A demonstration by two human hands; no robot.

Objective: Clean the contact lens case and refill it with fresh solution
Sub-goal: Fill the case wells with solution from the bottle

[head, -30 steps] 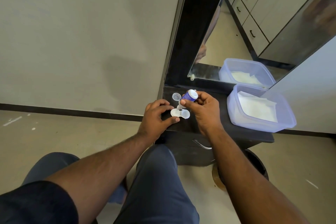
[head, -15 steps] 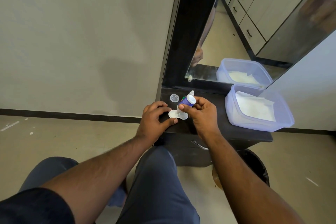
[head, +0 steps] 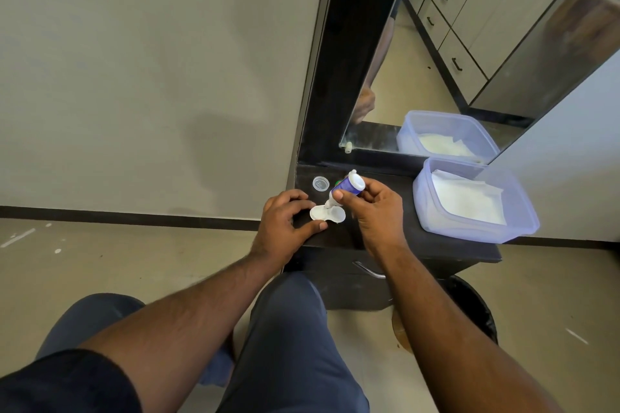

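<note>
Tipping solution bottle (head: pixel 347 187) nozzle-down over lens case (head: pixel 327 213).

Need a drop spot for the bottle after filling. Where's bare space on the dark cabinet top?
Bare strip between the right hand and the lidless translucent plastic container. Crowded at left: white lens case, left hand, small clear round cap.
</note>
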